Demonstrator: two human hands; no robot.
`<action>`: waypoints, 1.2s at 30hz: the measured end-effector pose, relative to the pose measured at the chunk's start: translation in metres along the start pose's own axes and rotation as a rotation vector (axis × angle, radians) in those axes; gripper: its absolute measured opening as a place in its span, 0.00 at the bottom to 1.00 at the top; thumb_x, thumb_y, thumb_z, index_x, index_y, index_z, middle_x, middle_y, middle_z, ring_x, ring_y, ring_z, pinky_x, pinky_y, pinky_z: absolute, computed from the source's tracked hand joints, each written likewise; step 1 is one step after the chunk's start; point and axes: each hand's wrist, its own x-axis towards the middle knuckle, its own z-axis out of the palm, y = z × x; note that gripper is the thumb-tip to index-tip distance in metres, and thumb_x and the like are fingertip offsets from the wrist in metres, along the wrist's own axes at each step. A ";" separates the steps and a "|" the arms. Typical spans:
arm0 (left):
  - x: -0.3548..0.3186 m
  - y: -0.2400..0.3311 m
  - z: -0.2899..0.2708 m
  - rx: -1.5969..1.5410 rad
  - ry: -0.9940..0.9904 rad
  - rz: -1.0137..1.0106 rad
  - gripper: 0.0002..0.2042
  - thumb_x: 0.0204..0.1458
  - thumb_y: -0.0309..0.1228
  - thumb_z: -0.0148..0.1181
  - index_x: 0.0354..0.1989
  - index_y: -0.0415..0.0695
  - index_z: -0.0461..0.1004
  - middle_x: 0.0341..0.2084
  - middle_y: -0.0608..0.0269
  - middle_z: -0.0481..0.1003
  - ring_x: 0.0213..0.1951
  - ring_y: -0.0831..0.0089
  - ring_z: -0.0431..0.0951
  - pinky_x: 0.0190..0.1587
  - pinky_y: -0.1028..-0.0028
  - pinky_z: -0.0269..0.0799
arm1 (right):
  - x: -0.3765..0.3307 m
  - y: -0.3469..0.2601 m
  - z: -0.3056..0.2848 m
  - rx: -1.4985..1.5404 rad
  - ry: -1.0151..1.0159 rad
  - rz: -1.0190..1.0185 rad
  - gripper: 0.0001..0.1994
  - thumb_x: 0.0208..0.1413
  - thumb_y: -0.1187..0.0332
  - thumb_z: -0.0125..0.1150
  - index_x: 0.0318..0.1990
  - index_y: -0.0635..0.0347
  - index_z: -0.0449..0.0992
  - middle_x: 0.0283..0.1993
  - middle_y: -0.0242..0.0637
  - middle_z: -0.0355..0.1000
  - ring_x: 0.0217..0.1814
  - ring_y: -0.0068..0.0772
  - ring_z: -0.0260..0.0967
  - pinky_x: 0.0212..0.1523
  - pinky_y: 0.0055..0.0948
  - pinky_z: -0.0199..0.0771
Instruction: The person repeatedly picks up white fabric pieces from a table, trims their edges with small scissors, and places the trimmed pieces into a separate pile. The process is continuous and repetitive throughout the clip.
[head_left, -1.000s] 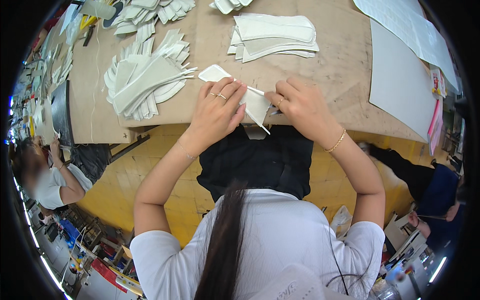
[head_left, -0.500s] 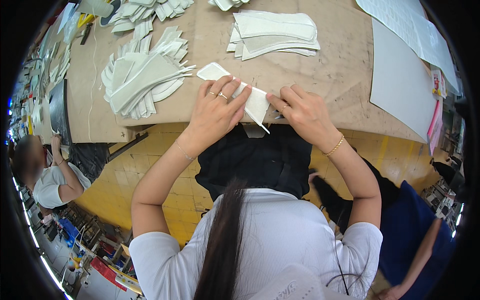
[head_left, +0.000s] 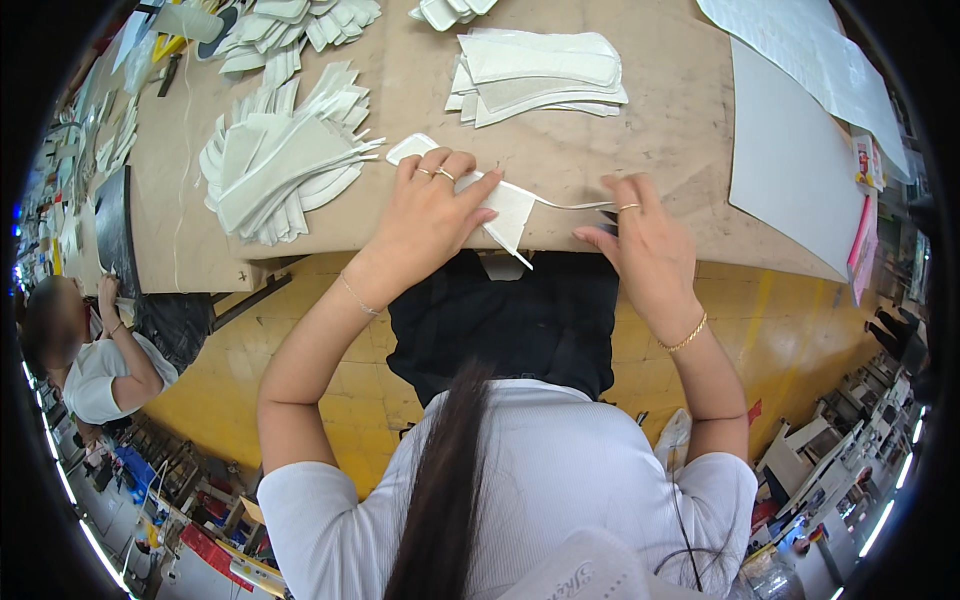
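Note:
A white, stiff-looking flat piece [head_left: 512,212] with a narrow folded edge lies at the table's front edge. My left hand [head_left: 425,205] holds it against the table, fingers bent over it and thumb near its lower part. From its upper right corner a thin white strip [head_left: 570,206] runs to my right hand [head_left: 645,235], where its end meets the fingertips. A small dark tool [head_left: 608,215], partly hidden, shows between thumb and fingers of that hand; its kind I cannot make out.
Fanned stacks of similar white pieces [head_left: 285,165] lie to the left, with a neater stack [head_left: 545,70] beyond my hands. A grey-white sheet [head_left: 790,170] covers the table's right side. Another person [head_left: 115,350] sits at the far left.
My right hand has moved right, away from the piece, and the strip now stretches between them. My left hand stays on the piece. A person in dark blue at the lower right has gone from view.

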 end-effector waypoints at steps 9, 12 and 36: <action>0.006 -0.003 -0.007 -0.134 0.042 -0.016 0.16 0.50 0.35 0.72 0.46 0.48 0.75 0.44 0.63 0.73 0.52 0.61 0.72 0.60 0.57 0.58 | -0.006 -0.038 0.015 0.048 0.022 0.164 0.22 0.54 0.72 0.70 0.58 0.58 0.77 0.59 0.38 0.71 0.40 0.43 0.80 0.39 0.40 0.80; 0.005 -0.002 -0.006 -0.136 0.057 -0.004 0.16 0.50 0.35 0.72 0.46 0.47 0.75 0.43 0.63 0.74 0.50 0.62 0.73 0.60 0.57 0.57 | 0.001 -0.036 0.028 -0.025 0.127 0.070 0.18 0.54 0.75 0.61 0.54 0.61 0.79 0.53 0.40 0.72 0.30 0.43 0.78 0.31 0.36 0.79; -0.056 -0.101 -0.089 0.137 0.369 -0.648 0.10 0.54 0.33 0.70 0.43 0.45 0.82 0.46 0.58 0.78 0.48 0.55 0.76 0.55 0.59 0.68 | 0.078 0.052 0.001 0.448 0.382 0.250 0.18 0.59 0.68 0.68 0.56 0.62 0.81 0.45 0.41 0.80 0.40 0.30 0.78 0.42 0.29 0.77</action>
